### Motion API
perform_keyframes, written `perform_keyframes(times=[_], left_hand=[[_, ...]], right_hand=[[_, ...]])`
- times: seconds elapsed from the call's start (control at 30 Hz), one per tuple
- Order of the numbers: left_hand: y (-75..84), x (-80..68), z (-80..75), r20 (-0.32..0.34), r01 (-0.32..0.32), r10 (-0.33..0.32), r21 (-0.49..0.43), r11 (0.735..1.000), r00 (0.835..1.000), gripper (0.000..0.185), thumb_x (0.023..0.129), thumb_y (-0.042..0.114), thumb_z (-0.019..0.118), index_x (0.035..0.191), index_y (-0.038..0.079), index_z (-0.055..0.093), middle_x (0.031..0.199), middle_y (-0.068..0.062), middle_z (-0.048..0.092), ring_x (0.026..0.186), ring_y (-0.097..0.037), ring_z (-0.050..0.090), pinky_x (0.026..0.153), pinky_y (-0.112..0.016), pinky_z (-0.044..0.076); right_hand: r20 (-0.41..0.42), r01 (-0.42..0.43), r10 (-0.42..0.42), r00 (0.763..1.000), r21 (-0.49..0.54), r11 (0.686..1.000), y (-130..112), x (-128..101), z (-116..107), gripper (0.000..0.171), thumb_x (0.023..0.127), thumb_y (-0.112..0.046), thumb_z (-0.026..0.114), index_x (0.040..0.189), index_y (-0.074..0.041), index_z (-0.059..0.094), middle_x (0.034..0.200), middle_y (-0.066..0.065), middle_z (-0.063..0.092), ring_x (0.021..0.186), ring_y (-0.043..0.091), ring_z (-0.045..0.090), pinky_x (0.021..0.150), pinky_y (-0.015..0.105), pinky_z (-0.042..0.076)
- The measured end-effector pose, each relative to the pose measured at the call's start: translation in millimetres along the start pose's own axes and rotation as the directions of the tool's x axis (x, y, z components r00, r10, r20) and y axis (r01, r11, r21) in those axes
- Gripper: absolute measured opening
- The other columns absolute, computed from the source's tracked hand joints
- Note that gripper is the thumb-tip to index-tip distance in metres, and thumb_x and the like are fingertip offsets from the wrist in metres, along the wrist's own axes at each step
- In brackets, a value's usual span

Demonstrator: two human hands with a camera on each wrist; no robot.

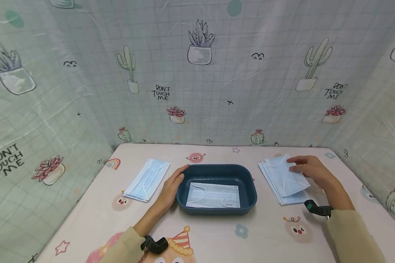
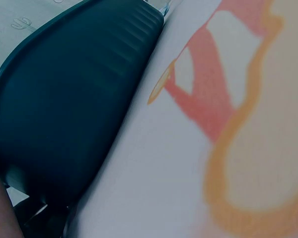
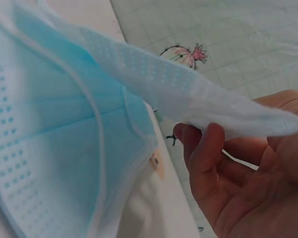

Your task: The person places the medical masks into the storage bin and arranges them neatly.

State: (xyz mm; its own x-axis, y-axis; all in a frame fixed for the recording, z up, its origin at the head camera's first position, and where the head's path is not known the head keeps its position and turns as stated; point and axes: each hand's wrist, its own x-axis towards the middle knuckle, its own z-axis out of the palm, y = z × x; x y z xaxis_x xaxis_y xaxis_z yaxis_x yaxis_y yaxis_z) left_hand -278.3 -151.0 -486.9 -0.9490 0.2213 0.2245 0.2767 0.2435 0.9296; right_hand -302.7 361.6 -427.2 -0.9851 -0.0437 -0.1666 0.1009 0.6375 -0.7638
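Observation:
A dark blue tray sits mid-table with one light blue face mask lying flat inside. My left hand rests with straight fingers against the tray's left wall; the left wrist view shows that outer wall close up. My right hand pinches the top mask of the right-hand stack. In the right wrist view the pinched mask is raised at its edge above the stack, held between thumb and fingers.
A second small pile of masks lies left of the tray. The table carries a cartoon-print cloth and is walled on three sides by a cactus-print curtain. A black wrist camera sits on each forearm.

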Motion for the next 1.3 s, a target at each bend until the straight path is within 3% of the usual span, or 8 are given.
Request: perform_keyframes(times=[0.23, 0.33, 0.47, 0.57, 0.67, 1.0, 1.2, 1.3], left_hand=[[-1.2, 0.1, -0.2, -0.015, -0.018, 0.018, 0.011, 1.0, 1.0, 0.042, 0.111, 0.024, 0.041, 0.151, 0.021, 0.053, 0.159, -0.001, 0.05, 0.154, -0.022, 0.038, 0.13, -0.049, 0.022], [-0.7, 0.3, 0.0, -0.016, -0.028, 0.028, 0.013, 1.0, 0.999, 0.042, 0.11, 0.022, 0.042, 0.15, 0.019, 0.054, 0.157, -0.002, 0.052, 0.153, -0.022, 0.039, 0.13, -0.044, 0.024], [-0.7, -0.3, 0.5, -0.012, -0.029, 0.029, 0.009, 1.0, 1.0, 0.042, 0.111, 0.022, 0.041, 0.15, 0.017, 0.054, 0.157, -0.004, 0.052, 0.154, -0.023, 0.038, 0.13, -0.042, 0.024], [-1.7, -0.4, 0.9, -0.009, -0.024, 0.024, 0.006, 1.0, 1.0, 0.042, 0.111, 0.022, 0.041, 0.151, 0.018, 0.054, 0.158, -0.003, 0.052, 0.154, -0.022, 0.038, 0.13, -0.046, 0.023], [-2.1, -0.2, 1.4, -0.005, -0.024, 0.024, 0.005, 1.0, 1.0, 0.042, 0.111, 0.022, 0.041, 0.152, 0.019, 0.053, 0.158, -0.002, 0.051, 0.154, -0.021, 0.038, 0.13, -0.049, 0.022], [-2.0, 2.3, 0.7, -0.009, -0.029, 0.029, -0.013, 0.999, 1.0, 0.042, 0.111, 0.023, 0.041, 0.152, 0.021, 0.053, 0.159, -0.002, 0.05, 0.155, -0.022, 0.037, 0.131, -0.05, 0.021], [-1.4, 2.7, 0.4, -0.021, -0.034, 0.034, -0.008, 0.999, 0.999, 0.042, 0.111, 0.022, 0.041, 0.151, 0.02, 0.053, 0.158, -0.002, 0.052, 0.154, -0.022, 0.038, 0.131, -0.049, 0.021], [-0.2, 2.9, 0.6, -0.024, -0.026, 0.026, 0.005, 1.0, 0.999, 0.042, 0.111, 0.019, 0.041, 0.151, 0.017, 0.053, 0.158, -0.005, 0.052, 0.153, -0.024, 0.039, 0.13, -0.05, 0.022]], right_hand=[[-0.026, 0.054, -0.054, 0.998, 0.018, 0.998, -18.3, -6.8, -3.8, 0.061, 0.102, -0.022, 0.063, 0.153, 0.004, 0.042, 0.16, 0.035, 0.033, 0.14, 0.052, 0.039, 0.111, 0.074, 0.038], [-0.04, 0.065, -0.064, 0.997, 0.03, 0.997, -25.9, -10.2, -5.0, 0.062, 0.102, -0.022, 0.063, 0.154, 0.004, 0.04, 0.161, 0.035, 0.031, 0.139, 0.051, 0.039, 0.108, 0.071, 0.042], [-0.064, 0.07, -0.069, 0.996, 0.011, 0.997, -34.7, -14.1, -6.4, 0.063, 0.102, -0.026, 0.064, 0.154, 0.002, 0.042, 0.161, 0.033, 0.033, 0.136, 0.047, 0.043, 0.096, 0.044, 0.054], [-0.077, 0.078, -0.078, 0.994, -0.013, 0.997, -40.5, -16.9, -7.0, 0.064, 0.102, -0.03, 0.065, 0.154, 0.0, 0.043, 0.159, 0.032, 0.036, 0.135, 0.046, 0.045, 0.085, 0.024, 0.051], [-0.085, 0.102, -0.104, 0.991, -0.021, 0.995, -46.0, -19.9, -7.4, 0.064, 0.102, -0.031, 0.065, 0.154, -0.001, 0.044, 0.158, 0.031, 0.038, 0.132, 0.045, 0.046, 0.08, 0.017, 0.05], [-0.083, 0.168, -0.175, 0.981, -0.083, 0.982, -57.5, -19.8, -8.2, 0.058, 0.103, -0.026, 0.064, 0.152, -0.001, 0.047, 0.152, 0.029, 0.047, 0.11, 0.021, 0.055, 0.077, 0.018, 0.053], [-0.073, 0.152, -0.157, 0.985, -0.077, 0.985, -61.2, -18.1, -7.1, 0.057, 0.103, -0.025, 0.064, 0.152, -0.002, 0.047, 0.154, 0.029, 0.045, 0.118, 0.031, 0.054, 0.078, 0.02, 0.052], [-0.083, 0.149, -0.155, 0.984, -0.07, 0.986, -62.1, -19.7, -6.0, 0.057, 0.103, -0.027, 0.065, 0.152, -0.003, 0.048, 0.154, 0.029, 0.046, 0.116, 0.029, 0.055, 0.078, 0.021, 0.052]])
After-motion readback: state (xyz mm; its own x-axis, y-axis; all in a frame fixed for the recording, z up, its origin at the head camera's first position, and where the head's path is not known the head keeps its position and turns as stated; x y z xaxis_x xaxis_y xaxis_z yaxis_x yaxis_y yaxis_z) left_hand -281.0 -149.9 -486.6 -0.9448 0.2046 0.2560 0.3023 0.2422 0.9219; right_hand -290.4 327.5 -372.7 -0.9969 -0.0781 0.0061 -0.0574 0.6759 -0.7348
